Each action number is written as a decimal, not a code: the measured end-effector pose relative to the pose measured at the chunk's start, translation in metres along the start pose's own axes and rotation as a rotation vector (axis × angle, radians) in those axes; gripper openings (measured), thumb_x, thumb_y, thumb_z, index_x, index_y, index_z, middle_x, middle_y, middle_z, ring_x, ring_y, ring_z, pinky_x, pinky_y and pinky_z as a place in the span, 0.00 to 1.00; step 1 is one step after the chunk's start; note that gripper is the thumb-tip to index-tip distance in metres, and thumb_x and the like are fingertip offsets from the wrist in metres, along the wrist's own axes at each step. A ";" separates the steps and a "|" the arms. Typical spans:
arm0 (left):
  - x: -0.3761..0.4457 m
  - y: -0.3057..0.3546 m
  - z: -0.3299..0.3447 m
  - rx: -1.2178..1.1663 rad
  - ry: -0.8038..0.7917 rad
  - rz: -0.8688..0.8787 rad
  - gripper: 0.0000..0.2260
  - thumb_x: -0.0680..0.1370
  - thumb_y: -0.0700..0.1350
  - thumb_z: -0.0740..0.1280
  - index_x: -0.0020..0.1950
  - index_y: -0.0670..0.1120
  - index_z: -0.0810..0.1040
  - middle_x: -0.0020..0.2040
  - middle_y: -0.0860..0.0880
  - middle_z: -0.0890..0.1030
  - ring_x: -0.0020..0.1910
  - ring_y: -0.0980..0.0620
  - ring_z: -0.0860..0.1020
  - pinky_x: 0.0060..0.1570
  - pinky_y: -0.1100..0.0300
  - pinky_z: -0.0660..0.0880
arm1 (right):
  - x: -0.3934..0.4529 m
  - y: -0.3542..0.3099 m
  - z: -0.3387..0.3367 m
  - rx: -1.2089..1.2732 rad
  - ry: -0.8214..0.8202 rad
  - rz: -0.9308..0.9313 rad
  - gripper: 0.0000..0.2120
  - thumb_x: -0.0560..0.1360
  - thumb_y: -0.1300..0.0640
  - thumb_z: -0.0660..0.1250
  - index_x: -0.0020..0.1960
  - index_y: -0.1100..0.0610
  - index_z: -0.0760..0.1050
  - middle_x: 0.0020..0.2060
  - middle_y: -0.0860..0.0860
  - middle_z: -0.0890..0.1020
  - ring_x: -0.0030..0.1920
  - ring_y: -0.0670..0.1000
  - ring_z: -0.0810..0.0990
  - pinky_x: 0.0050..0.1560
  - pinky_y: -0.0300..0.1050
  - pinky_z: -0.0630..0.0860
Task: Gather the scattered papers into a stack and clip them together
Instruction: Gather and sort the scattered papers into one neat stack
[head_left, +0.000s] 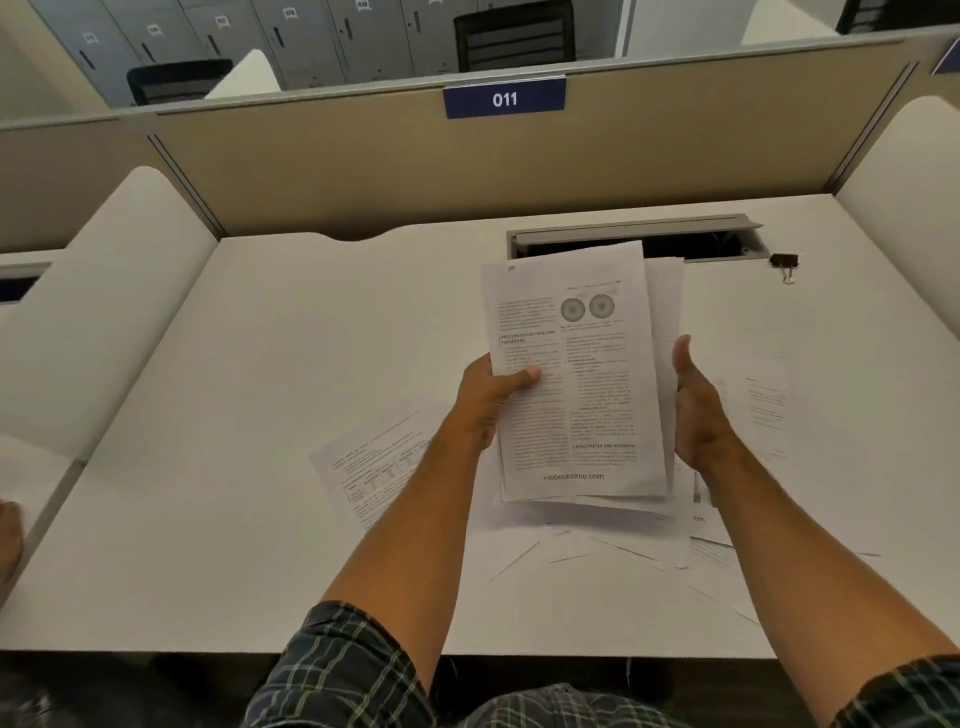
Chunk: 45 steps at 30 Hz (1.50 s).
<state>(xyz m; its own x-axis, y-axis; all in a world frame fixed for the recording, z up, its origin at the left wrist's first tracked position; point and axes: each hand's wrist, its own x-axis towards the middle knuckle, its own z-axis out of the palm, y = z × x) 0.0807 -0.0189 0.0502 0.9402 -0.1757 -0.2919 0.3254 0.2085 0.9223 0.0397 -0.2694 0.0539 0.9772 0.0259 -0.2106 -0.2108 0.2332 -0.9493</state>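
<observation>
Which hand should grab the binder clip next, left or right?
Right, probably. The binder clip lies at the desk's far right, on the right hand's side, and that hand only rests open against the stack's edge. The left hand grips the stack, thumb on top.

A white desk (260, 415) sits below a beige partition (337, 171) (its blue sign (504, 98) reads 011); behind the partition stand grey lockers (291, 41) and black chairs (514, 36).
</observation>
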 end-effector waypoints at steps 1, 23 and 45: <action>-0.001 0.001 0.002 -0.010 0.007 0.002 0.19 0.74 0.37 0.76 0.65 0.39 0.80 0.59 0.41 0.85 0.58 0.38 0.84 0.60 0.37 0.79 | -0.001 -0.003 0.002 0.006 -0.013 -0.030 0.35 0.74 0.28 0.62 0.70 0.50 0.77 0.65 0.53 0.82 0.66 0.57 0.80 0.64 0.59 0.77; 0.002 -0.004 0.034 0.377 -0.199 0.035 0.20 0.71 0.43 0.80 0.61 0.52 0.81 0.56 0.51 0.86 0.52 0.54 0.85 0.48 0.57 0.83 | -0.010 0.005 -0.014 -0.172 0.205 -0.212 0.18 0.68 0.67 0.79 0.52 0.51 0.83 0.47 0.46 0.88 0.49 0.49 0.87 0.45 0.44 0.85; 0.009 -0.064 0.035 1.500 0.356 -0.255 0.55 0.64 0.69 0.77 0.79 0.41 0.56 0.71 0.41 0.68 0.70 0.42 0.69 0.64 0.43 0.72 | -0.017 0.019 -0.066 -0.059 0.583 -0.129 0.15 0.70 0.62 0.79 0.55 0.54 0.83 0.50 0.48 0.87 0.46 0.50 0.88 0.47 0.53 0.85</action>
<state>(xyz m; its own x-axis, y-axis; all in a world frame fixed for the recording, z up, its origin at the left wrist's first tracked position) 0.0649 -0.0674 -0.0026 0.9231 0.2177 -0.3170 0.2833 -0.9424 0.1779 0.0175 -0.3297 0.0237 0.8237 -0.5410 -0.1699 -0.1084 0.1439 -0.9836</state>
